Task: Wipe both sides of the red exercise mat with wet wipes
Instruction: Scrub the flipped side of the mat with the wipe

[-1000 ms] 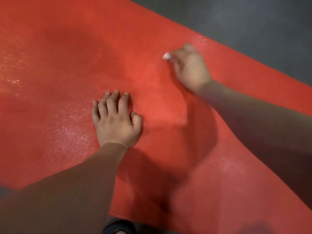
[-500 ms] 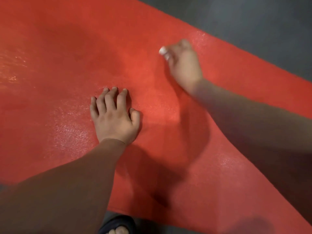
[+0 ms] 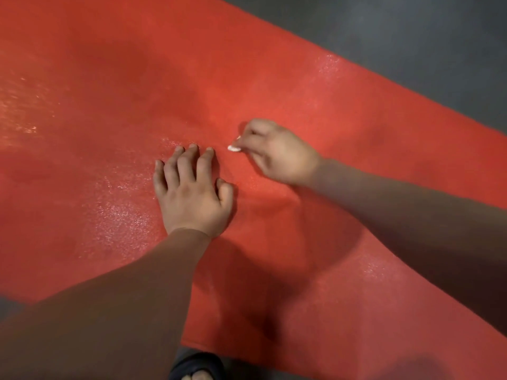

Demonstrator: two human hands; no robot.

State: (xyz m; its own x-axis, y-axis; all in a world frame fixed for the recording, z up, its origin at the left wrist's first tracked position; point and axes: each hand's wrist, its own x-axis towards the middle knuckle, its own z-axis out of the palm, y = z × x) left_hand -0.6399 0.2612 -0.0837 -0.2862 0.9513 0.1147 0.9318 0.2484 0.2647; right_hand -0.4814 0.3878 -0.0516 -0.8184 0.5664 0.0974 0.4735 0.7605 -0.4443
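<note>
Upper-face wiping: right hand [image 3: 277, 157] pinches wet wipe [image 3: 234, 148] (mostly hidden); left hand [image 3: 192, 194], fingers spread, braces mat [image 3: 370, 127]. Next stroke probably needs even pressure.

Mat [image 3: 301, 78]: red-orange thru-out, no print; fine pebbled grain. Grain catches light as pale speckle, strongest L of centre, also far L edge & top R nr border. Darker red blotches w/ soft edges upper centre & mid-L; deep maroon where shadow falls, lower centre & R.
Floor [image 3: 411, 37]: flat dark grey, slight blue-green cast, no pattern; seen top R & bottom L corner.
Wipe [image 3: 234, 148]: white, only small bit showing at fingers of right hand [image 3: 277, 157].
Sandal [image 3: 192, 363]: black, plain, at bottom edge.
</note>
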